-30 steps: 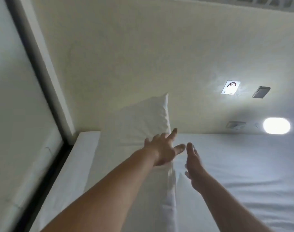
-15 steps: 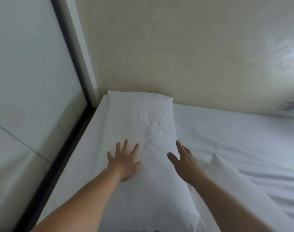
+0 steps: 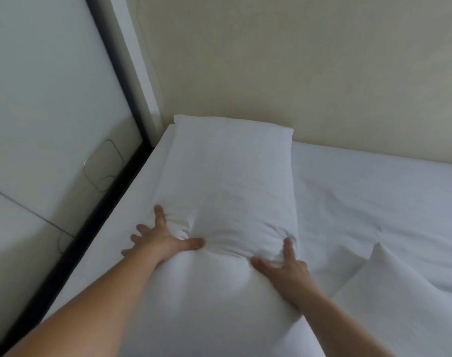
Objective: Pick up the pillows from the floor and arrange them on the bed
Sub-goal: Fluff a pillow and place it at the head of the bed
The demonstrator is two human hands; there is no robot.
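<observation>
pressing one white pillow with left hand and right hand, fingers spread, second pillow beside, one bed

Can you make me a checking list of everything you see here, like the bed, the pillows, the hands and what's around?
Surface: bed with a white sheet, wrinkled to the right of the big pillow.
Job's things: long white pillow lies on the bed, far end at the wall; second pillow lies at lower right.
Clutter: nothing seen.
Hands: left hand and right hand both press into the long pillow, fingers spread, fabric bunched between them.
Cables: nothing seen.
Surroundings: cream wall behind the bed; glossy white panel with a black frame on the left.
</observation>
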